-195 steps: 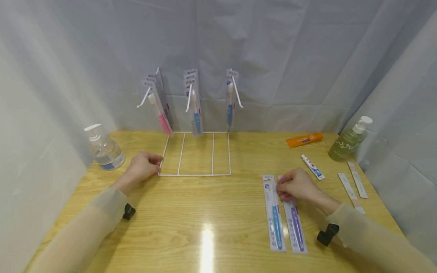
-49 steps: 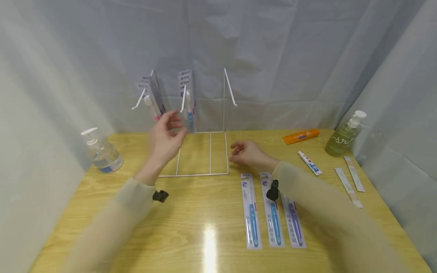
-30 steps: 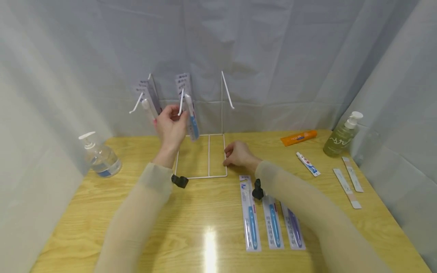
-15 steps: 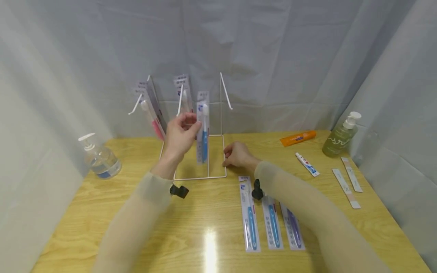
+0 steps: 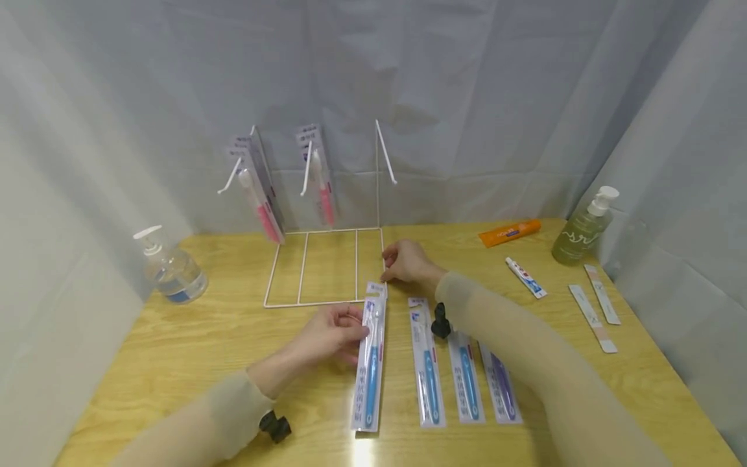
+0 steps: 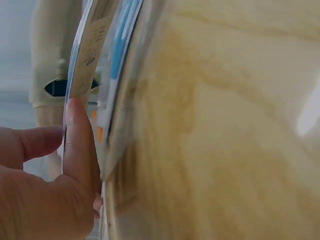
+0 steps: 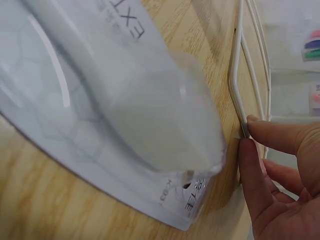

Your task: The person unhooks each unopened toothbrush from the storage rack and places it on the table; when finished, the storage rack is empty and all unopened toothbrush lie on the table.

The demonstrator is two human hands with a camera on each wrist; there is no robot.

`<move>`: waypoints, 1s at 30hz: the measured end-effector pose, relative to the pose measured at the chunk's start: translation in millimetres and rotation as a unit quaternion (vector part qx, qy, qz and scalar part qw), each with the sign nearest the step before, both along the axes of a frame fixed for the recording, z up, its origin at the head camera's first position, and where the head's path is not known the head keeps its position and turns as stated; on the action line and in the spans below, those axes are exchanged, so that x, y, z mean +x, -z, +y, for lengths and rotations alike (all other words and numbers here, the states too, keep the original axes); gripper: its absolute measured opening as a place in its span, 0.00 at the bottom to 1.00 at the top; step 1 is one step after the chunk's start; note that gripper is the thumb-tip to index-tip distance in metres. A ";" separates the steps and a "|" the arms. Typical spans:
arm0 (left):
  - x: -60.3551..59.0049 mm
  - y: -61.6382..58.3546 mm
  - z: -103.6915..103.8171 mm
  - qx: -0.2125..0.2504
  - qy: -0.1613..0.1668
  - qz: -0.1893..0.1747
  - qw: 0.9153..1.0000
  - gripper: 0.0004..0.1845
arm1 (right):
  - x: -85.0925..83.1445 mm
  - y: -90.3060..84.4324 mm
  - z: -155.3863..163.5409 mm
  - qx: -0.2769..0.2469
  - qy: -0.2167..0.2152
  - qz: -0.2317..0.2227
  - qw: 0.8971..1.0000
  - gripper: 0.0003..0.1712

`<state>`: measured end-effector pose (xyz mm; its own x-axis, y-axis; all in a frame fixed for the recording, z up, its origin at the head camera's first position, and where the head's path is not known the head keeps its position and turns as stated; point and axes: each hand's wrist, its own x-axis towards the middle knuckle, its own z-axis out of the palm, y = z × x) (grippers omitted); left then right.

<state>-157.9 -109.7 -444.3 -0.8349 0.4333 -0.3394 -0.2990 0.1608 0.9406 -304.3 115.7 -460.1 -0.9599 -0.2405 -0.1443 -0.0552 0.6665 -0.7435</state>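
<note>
My left hand [image 5: 329, 334] pinches a packaged blue toothbrush [image 5: 371, 383] by its left edge, just in front of the rack. In the left wrist view, thumb and finger grip that package [image 6: 89, 55], seen edge-on; whether it touches the table I cannot tell. The white wire rack [image 5: 327, 303] has three hooks. My right hand [image 5: 408, 263] holds its base at the right side, finger and thumb pinching the wire [image 7: 235, 82] in the right wrist view. Packages with pink toothbrushes in front hang on the left hook [image 5: 262, 211] and middle hook [image 5: 323, 194]; the right hook [image 5: 385, 152] is bare.
Two packaged blue toothbrushes [image 5: 430, 383] and a purple one [image 5: 504, 389] lie in a row under the right forearm. Rightward are an orange tube [image 5: 509, 233], a small toothpaste tube [image 5: 525, 277], slim sachets [image 5: 592, 318] and a green pump bottle [image 5: 583, 233]. A clear pump bottle [image 5: 175, 275] stands left.
My left hand took the front blue toothbrush off the middle hook and carried it down to the right, exposing a pink one. Earlier, the right hook lost its package and another blue toothbrush joined the row.
</note>
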 end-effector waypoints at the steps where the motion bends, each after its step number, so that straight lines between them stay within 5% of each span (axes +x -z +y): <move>1: 2.5 4.7 2.4 -0.001 0.002 -0.012 1.000 0.16 | -0.3 0.2 0.3 0.003 0.000 0.005 1.000 0.31; 10: 8.1 21.7 23.5 -0.026 -0.016 -0.035 0.999 0.18 | -1.3 2.3 -0.8 0.012 -0.001 0.020 1.000 0.30; 18: 8.4 19.3 27.2 -0.077 -0.019 -0.017 0.997 0.21 | -1.7 1.7 -1.9 0.009 -0.001 0.014 1.000 0.31; 30: 11.4 18.8 29.3 -0.081 -0.018 -0.024 0.996 0.18 | -3.1 2.2 0.9 0.009 -0.003 0.011 1.000 0.32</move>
